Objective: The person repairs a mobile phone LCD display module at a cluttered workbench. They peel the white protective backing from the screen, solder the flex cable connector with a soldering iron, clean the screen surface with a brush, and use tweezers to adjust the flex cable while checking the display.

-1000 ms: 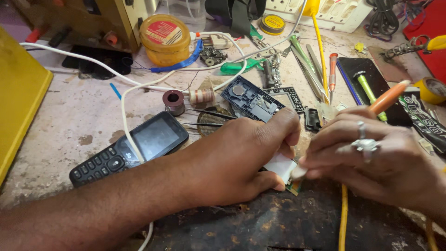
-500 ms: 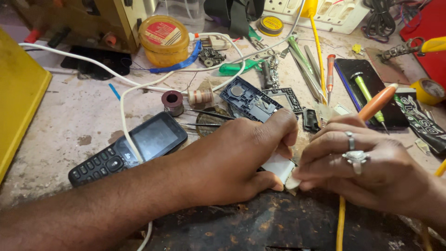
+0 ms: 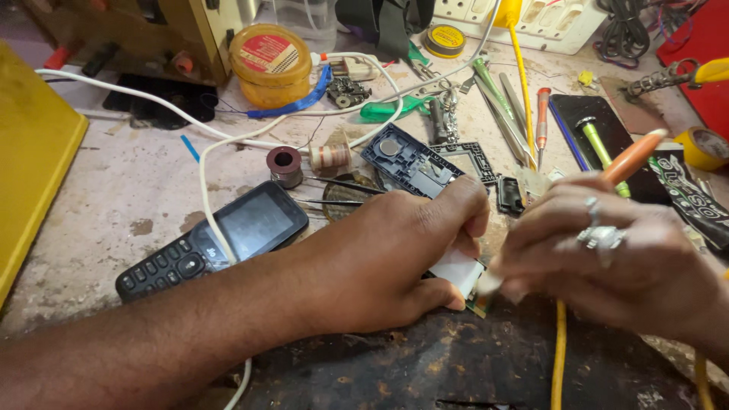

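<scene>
My left hand point(image 3: 395, 258) presses a small circuit board point(image 3: 462, 275) with a white patch on it against the dark mat, thumb and fingers pinching its edges. My right hand point(image 3: 615, 258), wearing silver rings, grips an orange-handled soldering iron point(image 3: 634, 156) whose tip meets the board's right edge. The iron's yellow cord point(image 3: 560, 357) runs down from under the hand. The tip itself is hidden by my fingers.
A black keypad phone point(image 3: 216, 239) lies left of my forearm, crossed by a white cable point(image 3: 205, 163). A phone back frame point(image 3: 406, 163), solder spools point(image 3: 287, 165), tweezers point(image 3: 501, 114), screwdrivers, a yellow flux tin point(image 3: 269, 61) and a power strip point(image 3: 547, 23) crowd the back. A yellow box point(image 3: 34, 167) stands left.
My right hand with the iron has shifted slightly left and down onto the board's edge. My left hand keeps the same hold on the board.
</scene>
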